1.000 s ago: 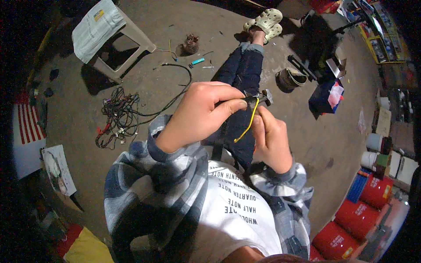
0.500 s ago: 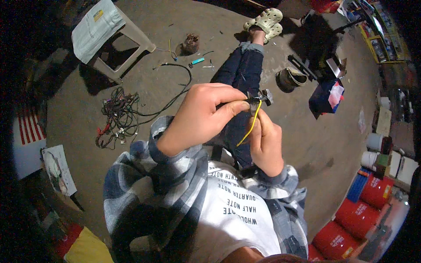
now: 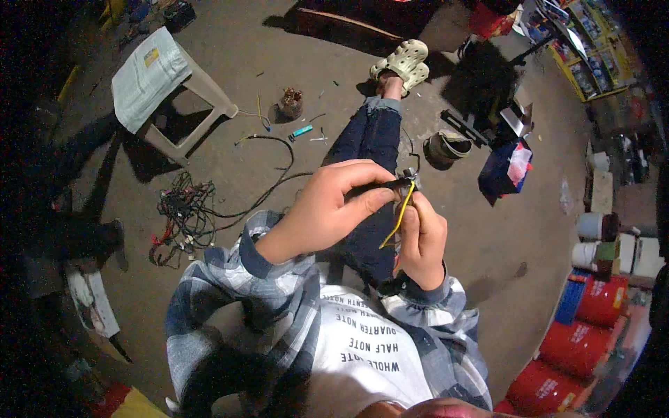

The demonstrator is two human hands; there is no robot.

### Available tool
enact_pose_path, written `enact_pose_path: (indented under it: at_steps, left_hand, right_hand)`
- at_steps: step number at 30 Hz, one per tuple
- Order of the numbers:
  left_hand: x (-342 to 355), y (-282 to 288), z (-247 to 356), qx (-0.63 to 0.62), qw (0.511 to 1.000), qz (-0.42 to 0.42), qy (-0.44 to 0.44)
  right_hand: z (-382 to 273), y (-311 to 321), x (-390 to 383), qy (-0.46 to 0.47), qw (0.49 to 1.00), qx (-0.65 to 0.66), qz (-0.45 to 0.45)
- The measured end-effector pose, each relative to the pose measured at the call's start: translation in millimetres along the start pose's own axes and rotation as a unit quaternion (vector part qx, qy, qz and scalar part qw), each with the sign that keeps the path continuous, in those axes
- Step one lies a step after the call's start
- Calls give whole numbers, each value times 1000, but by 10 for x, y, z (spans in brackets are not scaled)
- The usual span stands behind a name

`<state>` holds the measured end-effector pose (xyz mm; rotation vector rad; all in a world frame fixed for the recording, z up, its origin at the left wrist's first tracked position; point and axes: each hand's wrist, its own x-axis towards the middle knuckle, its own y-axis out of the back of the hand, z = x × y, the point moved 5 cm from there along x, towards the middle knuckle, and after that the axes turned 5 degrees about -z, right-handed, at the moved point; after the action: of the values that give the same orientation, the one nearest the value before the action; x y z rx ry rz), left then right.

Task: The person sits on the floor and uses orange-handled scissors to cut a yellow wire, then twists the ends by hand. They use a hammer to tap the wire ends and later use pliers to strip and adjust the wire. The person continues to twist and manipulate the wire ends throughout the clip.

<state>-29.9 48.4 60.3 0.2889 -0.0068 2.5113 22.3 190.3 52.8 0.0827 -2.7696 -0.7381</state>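
Observation:
Above my lap, my left hand (image 3: 338, 207) pinches a black taped cable (image 3: 380, 187) between thumb and fingers. A small greyish metal-looking piece (image 3: 410, 173) shows at the cable's far end, too small to name. A thin yellow wire (image 3: 398, 226) comes off there and bends down to a loose end. Close on its right, my right hand (image 3: 424, 240) is closed in a pinch at the same spot, its fingertips beside the yellow wire. What sits between those fingers is hidden.
A tangled wire harness (image 3: 185, 212) lies on the floor at left, its long cable running toward my hands. Beyond are a plastic stool (image 3: 209, 118), a turquoise lighter-like object (image 3: 302, 131) and a pot of metal scraps (image 3: 290, 104). A dark bucket (image 3: 446, 149) and red containers (image 3: 575, 346) are at right.
The view has shifted, so the floor things sit differently in the picture. Both hands stay together at the cable end, and the yellow wire still hangs between them.

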Motion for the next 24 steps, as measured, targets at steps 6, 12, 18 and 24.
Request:
enact_pose_path:
  at_steps: [6,12,18,24]
  left_hand:
    - [9,18,-71,-4,1000,-9,-16]
    - [-29,9,-111,14,998,13,-65]
    - [-43,84,102,163,979,32,-119]
    - [-45,68,127,183,976,3,-117]
  right_hand:
    - [28,23,-38,-25,1000,18,-6]
    - [-35,98,-34,-36,999,14,-7]
    - [39,85,-131,-43,998,10,-33]
    - [87,90,-168,-40,997,-26,-60]
